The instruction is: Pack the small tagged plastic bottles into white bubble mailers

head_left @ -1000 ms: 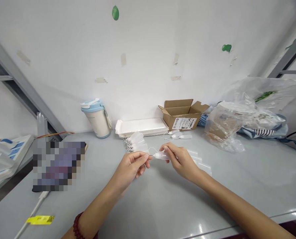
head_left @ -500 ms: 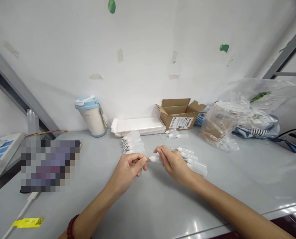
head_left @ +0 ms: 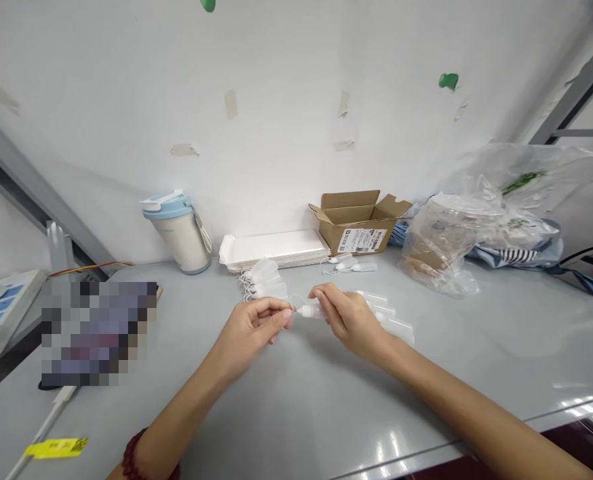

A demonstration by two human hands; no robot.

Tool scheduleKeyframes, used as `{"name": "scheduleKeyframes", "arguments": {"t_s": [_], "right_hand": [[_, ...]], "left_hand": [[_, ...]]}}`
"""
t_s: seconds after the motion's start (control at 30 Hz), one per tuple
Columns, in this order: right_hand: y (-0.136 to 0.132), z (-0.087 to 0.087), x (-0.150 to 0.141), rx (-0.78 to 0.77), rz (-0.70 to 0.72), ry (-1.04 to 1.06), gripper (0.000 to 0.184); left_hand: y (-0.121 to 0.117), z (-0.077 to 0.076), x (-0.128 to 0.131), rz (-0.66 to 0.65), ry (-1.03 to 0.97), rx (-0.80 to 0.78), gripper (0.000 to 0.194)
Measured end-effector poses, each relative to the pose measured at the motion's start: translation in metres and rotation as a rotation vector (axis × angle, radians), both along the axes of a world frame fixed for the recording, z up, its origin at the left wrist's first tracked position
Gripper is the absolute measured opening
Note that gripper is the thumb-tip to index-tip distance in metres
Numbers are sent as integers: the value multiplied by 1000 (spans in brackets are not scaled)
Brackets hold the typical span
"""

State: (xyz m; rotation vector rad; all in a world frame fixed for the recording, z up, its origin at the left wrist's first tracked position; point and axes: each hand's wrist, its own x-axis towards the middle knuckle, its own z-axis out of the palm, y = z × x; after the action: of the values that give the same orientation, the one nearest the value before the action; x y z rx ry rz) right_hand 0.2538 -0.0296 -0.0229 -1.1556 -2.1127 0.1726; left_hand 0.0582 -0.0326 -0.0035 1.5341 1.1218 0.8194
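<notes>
My right hand (head_left: 349,317) is closed around a small translucent squeeze bottle (head_left: 309,311), which lies sideways with its nozzle pointing left. The fingers cover most of its body. At the nozzle's thin tip, my left hand (head_left: 256,327) is closed in a pinch; the fingertips hide exactly what is between them. A thin white loop stands up near the nozzle. More bottles of this kind (head_left: 395,327) lie just beyond my right hand. Another group with looped cords (head_left: 264,273) lies behind my left fingers, and several bottles (head_left: 364,267) rest before the cardboard box.
An open cardboard box (head_left: 359,233) and a stack of flat white cartons (head_left: 281,248) stand along the wall. A tumbler (head_left: 179,233) and a blurred-out phone-like device (head_left: 104,333) are on the left. Plastic bags (head_left: 446,240) and blue cloth (head_left: 541,250) lie at right.
The view has shifted slightly. Both hands keep their hold at the bottle and its tip, staying close together; no other thing has visibly moved.
</notes>
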Motion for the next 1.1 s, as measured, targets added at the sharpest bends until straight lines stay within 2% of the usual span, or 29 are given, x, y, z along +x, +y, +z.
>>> {"name": "scheduleKeyframes", "arguments": {"t_s": [0.33,0.87,1.1], "right_hand": [[-1,-6,-4,-27,-14,-27,32],[-1,-7,-3,77,-13,-87,30],[-1,-1,-2,65,35,-69,28]], "left_hand": [[-4,-2,5,51,25,7,25],[-3,-1,3,-35,100,-67,31],[-1,0,0,-46,130,-35,32]]}}
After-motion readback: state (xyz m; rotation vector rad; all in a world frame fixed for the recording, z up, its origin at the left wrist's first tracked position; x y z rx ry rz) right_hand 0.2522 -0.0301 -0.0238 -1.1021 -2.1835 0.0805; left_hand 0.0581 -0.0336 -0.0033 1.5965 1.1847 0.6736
